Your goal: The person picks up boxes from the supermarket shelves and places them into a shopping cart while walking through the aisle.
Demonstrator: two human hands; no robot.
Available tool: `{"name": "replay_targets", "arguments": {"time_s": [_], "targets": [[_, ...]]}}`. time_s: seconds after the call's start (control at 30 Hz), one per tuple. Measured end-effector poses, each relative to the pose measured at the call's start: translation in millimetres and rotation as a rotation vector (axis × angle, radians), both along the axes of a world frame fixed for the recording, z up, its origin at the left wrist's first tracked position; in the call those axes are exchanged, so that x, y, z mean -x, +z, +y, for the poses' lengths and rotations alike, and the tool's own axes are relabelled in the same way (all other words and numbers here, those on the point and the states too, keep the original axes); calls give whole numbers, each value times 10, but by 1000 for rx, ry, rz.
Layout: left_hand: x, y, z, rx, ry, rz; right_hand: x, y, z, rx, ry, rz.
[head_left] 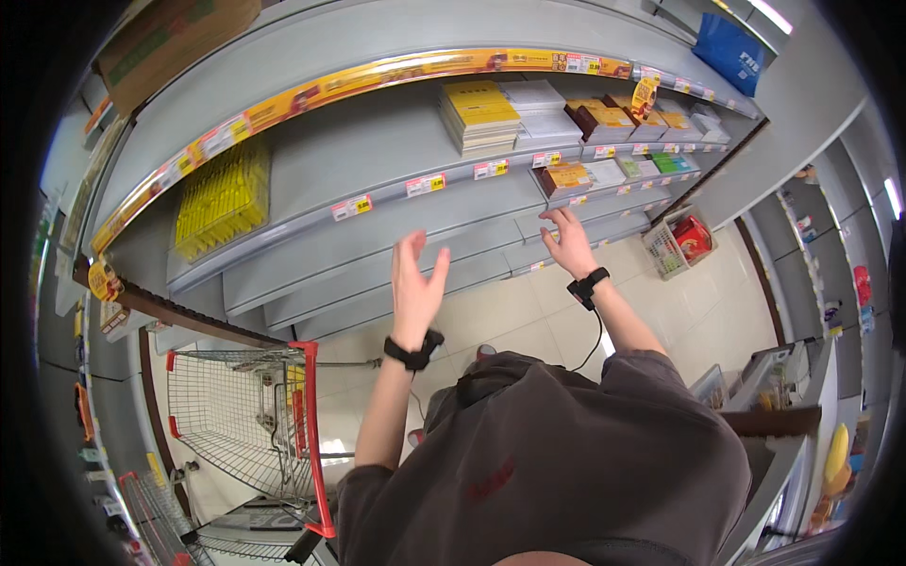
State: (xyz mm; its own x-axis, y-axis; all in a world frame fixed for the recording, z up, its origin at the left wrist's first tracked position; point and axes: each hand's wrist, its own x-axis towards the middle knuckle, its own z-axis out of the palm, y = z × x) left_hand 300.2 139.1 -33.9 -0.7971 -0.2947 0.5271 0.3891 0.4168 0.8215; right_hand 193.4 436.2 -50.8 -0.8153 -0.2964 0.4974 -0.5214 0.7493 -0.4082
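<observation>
My left hand [418,288] is raised in front of the shelves with its thumb and fingers apart, holding nothing. To its right, my right hand [569,245] reaches toward the lower shelf, fingers spread and nothing in them. Just beyond the right hand lies a short stack of orange and brown booklets or flat boxes [568,179]. On the shelf above stand a stack of yellow-covered booklets [479,106] and a white stack [542,113]. Farther right are several brown and yellow stacks [604,121]. Both wrists wear black bands.
A clear bin of yellow packets [224,203] stands on the shelf at left. A wire shopping cart [245,406] with a red handle is at lower left. On the floor at right sits a basket [666,253] holding something red. A blue bag [729,54] lies on the top shelf.
</observation>
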Motion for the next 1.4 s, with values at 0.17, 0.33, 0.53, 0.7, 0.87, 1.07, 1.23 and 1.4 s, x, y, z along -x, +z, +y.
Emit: {"name": "replay_targets", "arguments": {"time_s": [0.17,0.33,0.53,0.7,0.87,1.07,1.23,1.4], "targets": [[1753,23,-134,-272,-40,-114,313,161,79,216,102,-47],[2773,164,-173,-234,-41,-513,382,92,324,284,145,-113],[3168,339,228,-811,-274,-646,422,-342,728,399,79,-172],[3088,534,331,-892,-312,-596,343,-728,934,458,-24,-236],[3146,595,220,-832,-202,-665,305,-858,996,486,5,-273],[3120,555,154,-837,-166,-656,427,-807,1017,445,39,-263],[3129,480,120,-591,-123,-610,442,-728,1064,413,17,-233],[3286,449,65,-719,-108,-666,328,-843,1051,467,16,-281]]}}
